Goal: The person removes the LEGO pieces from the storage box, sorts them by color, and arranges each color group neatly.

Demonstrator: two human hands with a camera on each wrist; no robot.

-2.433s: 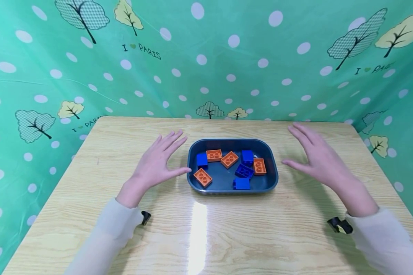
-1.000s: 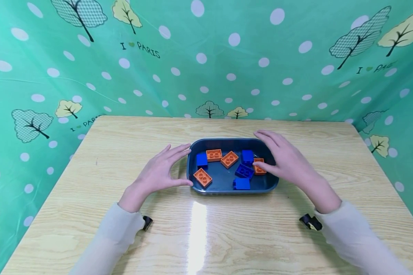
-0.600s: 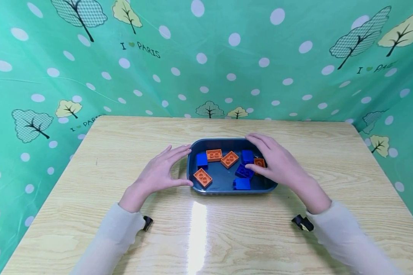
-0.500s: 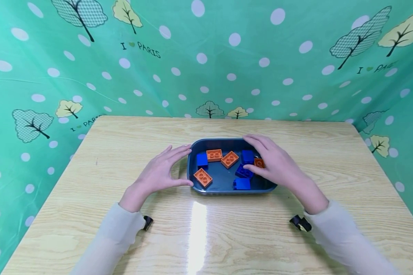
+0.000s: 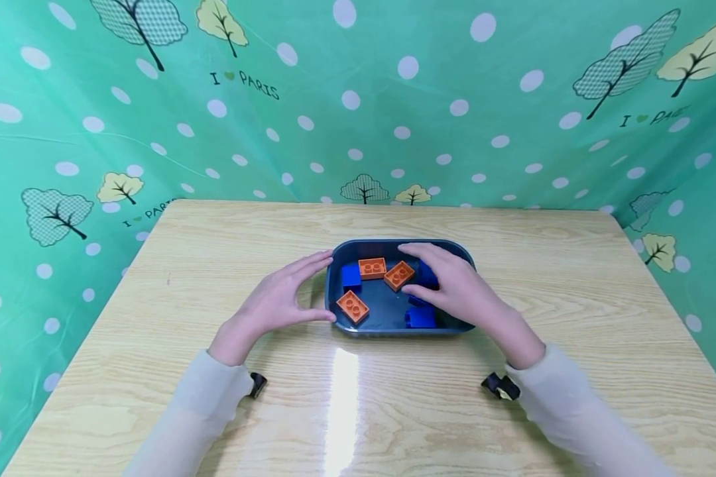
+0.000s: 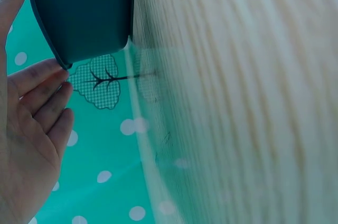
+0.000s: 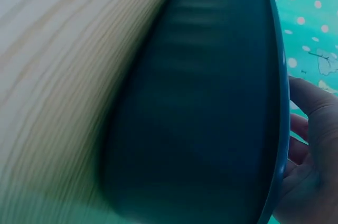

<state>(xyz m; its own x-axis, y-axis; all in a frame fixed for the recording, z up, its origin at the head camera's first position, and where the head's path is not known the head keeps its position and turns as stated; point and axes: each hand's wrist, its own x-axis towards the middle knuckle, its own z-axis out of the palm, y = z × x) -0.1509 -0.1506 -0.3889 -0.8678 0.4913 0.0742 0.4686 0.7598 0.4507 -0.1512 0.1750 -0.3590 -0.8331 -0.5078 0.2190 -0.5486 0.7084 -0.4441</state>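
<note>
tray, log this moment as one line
left hand: at left end of tray; right hand: over tray; in tray: orange bricks, blue bricks

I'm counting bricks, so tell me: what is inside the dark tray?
Three orange bricks show, and a blue brick at the left end. More blue bricks, some partly covered, show by the right hand. What lies beneath that hand is hidden.

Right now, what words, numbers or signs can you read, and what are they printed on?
"I (heart) PARIS": cloth, upper left.
"I (heart) PAR": cloth, lower left; ending unclear.
"I (heart) PA": cloth, upper right; ending unreadable.
Right wrist view: small mark on the cloth, unreadable.
Bricks and tray: no lettering I can make out.
</note>
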